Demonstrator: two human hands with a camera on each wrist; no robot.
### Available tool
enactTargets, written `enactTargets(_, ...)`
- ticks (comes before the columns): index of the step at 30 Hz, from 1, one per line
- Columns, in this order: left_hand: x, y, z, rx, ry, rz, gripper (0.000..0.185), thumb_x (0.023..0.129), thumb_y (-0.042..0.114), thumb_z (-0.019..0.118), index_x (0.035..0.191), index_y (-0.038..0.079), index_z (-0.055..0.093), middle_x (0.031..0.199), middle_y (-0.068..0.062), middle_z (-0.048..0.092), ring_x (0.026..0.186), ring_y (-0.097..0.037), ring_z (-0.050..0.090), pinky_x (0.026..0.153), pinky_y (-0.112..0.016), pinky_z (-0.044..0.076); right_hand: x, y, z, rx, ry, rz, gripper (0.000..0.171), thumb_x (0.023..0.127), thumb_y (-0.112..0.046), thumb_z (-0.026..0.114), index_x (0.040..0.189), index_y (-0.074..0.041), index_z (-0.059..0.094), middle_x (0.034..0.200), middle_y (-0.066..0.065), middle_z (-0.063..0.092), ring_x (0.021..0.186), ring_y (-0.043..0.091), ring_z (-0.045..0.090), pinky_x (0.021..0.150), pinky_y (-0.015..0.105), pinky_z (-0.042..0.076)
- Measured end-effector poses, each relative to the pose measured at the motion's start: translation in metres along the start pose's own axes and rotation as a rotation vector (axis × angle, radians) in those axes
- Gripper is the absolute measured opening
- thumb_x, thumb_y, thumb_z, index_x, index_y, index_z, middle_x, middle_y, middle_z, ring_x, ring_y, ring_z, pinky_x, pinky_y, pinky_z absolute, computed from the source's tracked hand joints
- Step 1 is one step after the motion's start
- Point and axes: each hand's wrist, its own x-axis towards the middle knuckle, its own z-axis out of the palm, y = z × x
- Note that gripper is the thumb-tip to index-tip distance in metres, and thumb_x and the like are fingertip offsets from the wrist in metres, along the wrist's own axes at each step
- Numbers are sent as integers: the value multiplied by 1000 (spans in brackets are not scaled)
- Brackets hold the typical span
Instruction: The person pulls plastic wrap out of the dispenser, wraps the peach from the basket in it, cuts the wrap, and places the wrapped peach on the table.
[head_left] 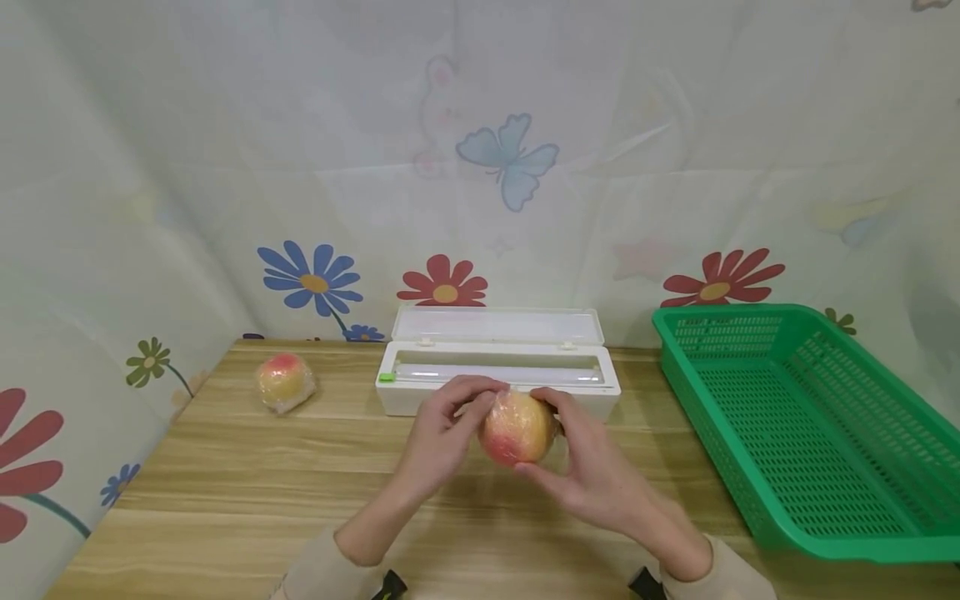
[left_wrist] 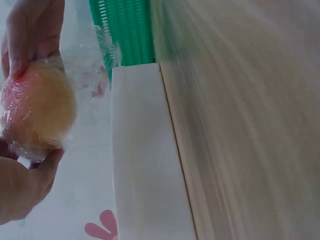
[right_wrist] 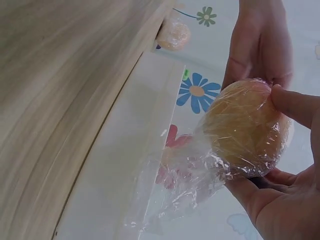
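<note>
A red-and-yellow peach (head_left: 517, 429) in clear plastic wrap is held between both hands, in front of a white film dispenser (head_left: 498, 402). My right hand (head_left: 600, 479) grips its right side, thumb below and fingers above. On the other side, my left hand (head_left: 442, 433) has curled thumb and fingers at the wrapped surface near the top. In the right wrist view, a loose tail of cling film (right_wrist: 182, 187) hangs off the peach toward the dispenser. The left wrist view shows wrinkled film close around the peach (left_wrist: 42, 110).
Another wrapped peach (head_left: 285, 382) rests at the table's back left. The dispenser's clear lid (head_left: 498, 323) is raised, with a film roll (head_left: 495, 373) inside. A green plastic basket (head_left: 720, 442) stands on the right. Behind the wooden table (head_left: 315, 500) hangs a flower-patterned curtain (head_left: 300, 167).
</note>
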Motion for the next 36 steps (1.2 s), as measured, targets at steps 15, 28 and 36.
enactTargets(15, 3, 2, -7, 63, -254, -33, 60, 87, 26, 85, 138, 19, 55, 133, 0, 57, 114, -21, 59, 99, -39, 51, 0, -2, -6, 121, -4, 100, 69, 84, -17, 88, 140, -8, 49, 133, 3, 58, 116, 20, 58, 92, 38, 56)
enactTargets(28, 5, 3, -15, -103, -281, -171, 52, 89, 22, 83, 125, 10, 47, 133, -10, 52, 114, -31, 60, 93, -39, 55, 0, -1, -8, 65, -21, 22, 73, 87, -17, 85, 147, -7, 45, 143, 6, 55, 127, 24, 56, 101, 46, 50)
enactTargets(36, 7, -1, -13, -168, -17, -281, 52, 92, 29, 80, 125, 7, 45, 126, -13, 54, 110, -28, 58, 90, -34, 54, 3, 2, -13, -71, 321, -135, 41, 92, -12, 76, 129, -2, 63, 132, 10, 62, 124, 30, 56, 108, 31, 41)
